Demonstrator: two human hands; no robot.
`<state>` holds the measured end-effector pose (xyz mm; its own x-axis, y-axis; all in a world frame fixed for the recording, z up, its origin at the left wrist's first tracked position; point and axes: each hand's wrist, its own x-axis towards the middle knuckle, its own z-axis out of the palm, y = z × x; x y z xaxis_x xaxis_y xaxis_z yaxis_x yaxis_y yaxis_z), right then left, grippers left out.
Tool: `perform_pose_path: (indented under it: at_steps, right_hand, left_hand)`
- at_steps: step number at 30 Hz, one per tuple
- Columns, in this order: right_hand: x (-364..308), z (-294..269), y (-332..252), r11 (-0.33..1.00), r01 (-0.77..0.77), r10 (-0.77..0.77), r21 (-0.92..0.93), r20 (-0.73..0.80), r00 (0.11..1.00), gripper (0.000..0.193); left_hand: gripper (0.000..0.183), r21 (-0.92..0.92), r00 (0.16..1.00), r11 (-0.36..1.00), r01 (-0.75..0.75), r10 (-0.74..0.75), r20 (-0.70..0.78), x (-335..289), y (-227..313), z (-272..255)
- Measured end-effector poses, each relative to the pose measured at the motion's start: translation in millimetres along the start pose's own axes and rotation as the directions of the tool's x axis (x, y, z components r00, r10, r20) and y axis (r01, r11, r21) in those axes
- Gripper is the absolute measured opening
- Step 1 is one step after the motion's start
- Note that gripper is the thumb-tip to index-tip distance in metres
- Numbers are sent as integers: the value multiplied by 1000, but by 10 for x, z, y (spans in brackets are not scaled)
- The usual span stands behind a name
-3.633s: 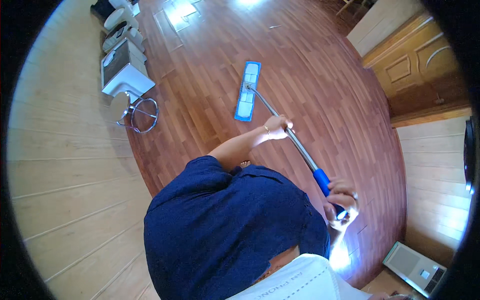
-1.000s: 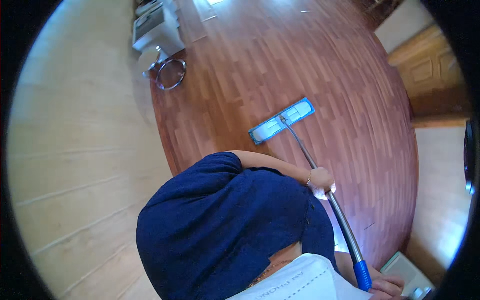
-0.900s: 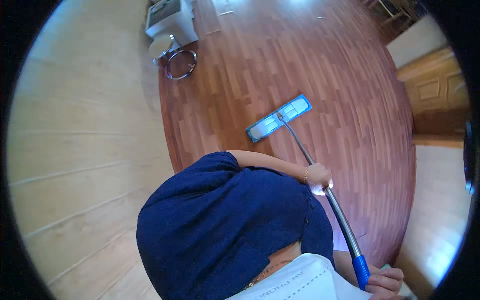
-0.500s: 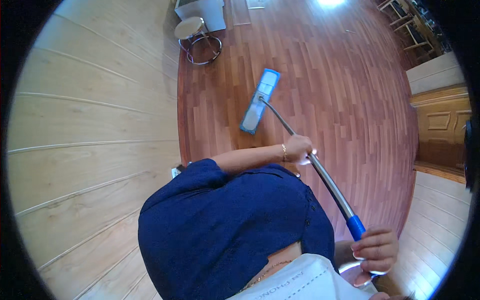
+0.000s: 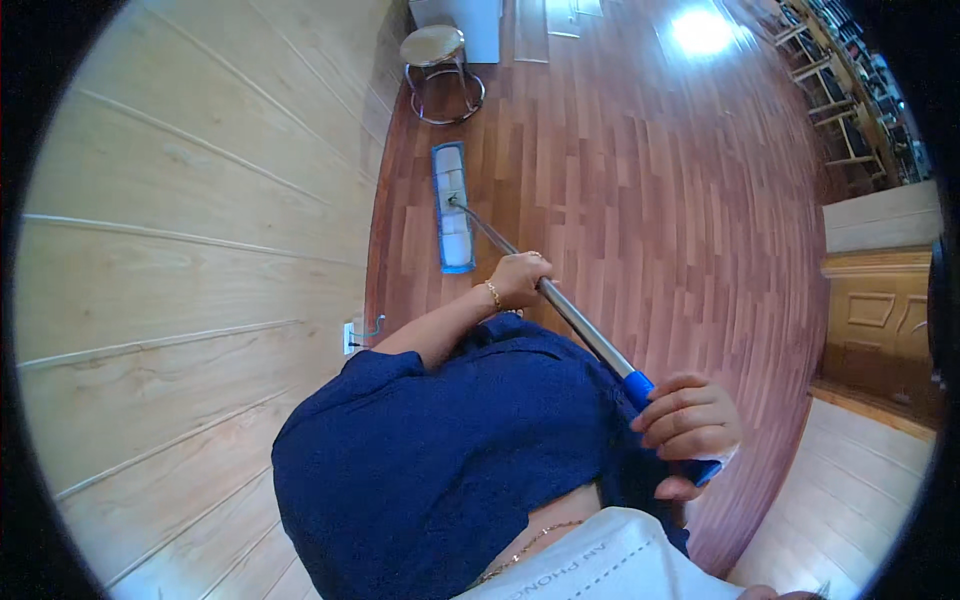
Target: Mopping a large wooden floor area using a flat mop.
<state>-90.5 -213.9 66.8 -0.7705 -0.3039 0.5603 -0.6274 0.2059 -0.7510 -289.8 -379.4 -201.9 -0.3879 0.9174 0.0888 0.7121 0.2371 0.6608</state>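
Mop head (image 5: 455,225), blue-edged, lay near the stool (image 5: 433,46); farther from it, left hand (image 5: 519,279) grip held the pole (image 5: 587,329), right hand (image 5: 693,420) grip the blue handle (image 5: 637,387)

White cabinet (image 5: 482,35) cut by top edge, blue handle (image 5: 637,388) partly hidden by right hand (image 5: 692,420), desk items (image 5: 895,100) indistinct

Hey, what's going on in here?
Someone in a navy top holds a flat mop two-handed. The left hand grips the metal pole; the right hand is around the blue handle. The mop head is at the wooden floor, near a round stool by the wall.
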Motion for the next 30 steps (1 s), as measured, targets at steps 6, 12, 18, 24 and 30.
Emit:
perform_pose_path:
  at_steps: [6, 12, 18, 24, 30]
  right_hand:
    - [86, 87, 119, 996, -15, 14, 85, 5, 1000, 24]
    - [215, 106, 12, 991, -114, 112, 75, 20, 993, 12]
    - [352, 39, -244, 989, -138, 141, -47, 71, 987, 16]
    - [494, 99, -399, 956, -98, 132, -278, 108, 985, 20]
    - [671, 96, -356, 962, 103, -43, -251, 234, 971, 20]
  left_hand:
    - [38, 78, 994, 991, 113, -111, -21, -342, -82, -151]
    - [37, 123, 983, 977, 174, -164, -85, -401, -144, -174]
    - [31, 62, 990, 991, 116, -111, -85, -94, 13, -137]
    - [23, -115, 989, 988, -102, 88, -121, 437, 79, -3]
    - [26, -263, 972, 941, -212, 175, -159, 628, 364, 198]
